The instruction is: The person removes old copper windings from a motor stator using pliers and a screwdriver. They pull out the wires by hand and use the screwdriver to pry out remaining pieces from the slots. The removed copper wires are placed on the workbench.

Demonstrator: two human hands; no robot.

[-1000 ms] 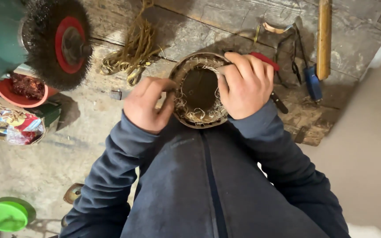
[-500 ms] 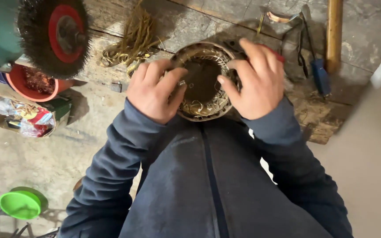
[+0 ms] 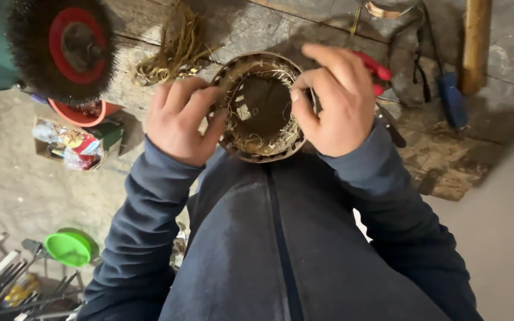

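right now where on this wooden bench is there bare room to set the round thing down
Bare patch: the worn wooden bench top right of the right hand, below the blue-handled tool. Crowded: behind the round metal ring with wire strands lie tangled yellow wire and red-handled pliers; the left hand sits near the black wire brush wheel.

Wire brush wheel (image 3: 60, 50) left, pliers (image 3: 382, 89) right, bare bench (image 3: 328, 24) beyond.

Rough workshop: wire-brush wheel (image 3: 60, 50), pliers (image 3: 444, 89) etc. on worn wooden bench (image 3: 447, 160).
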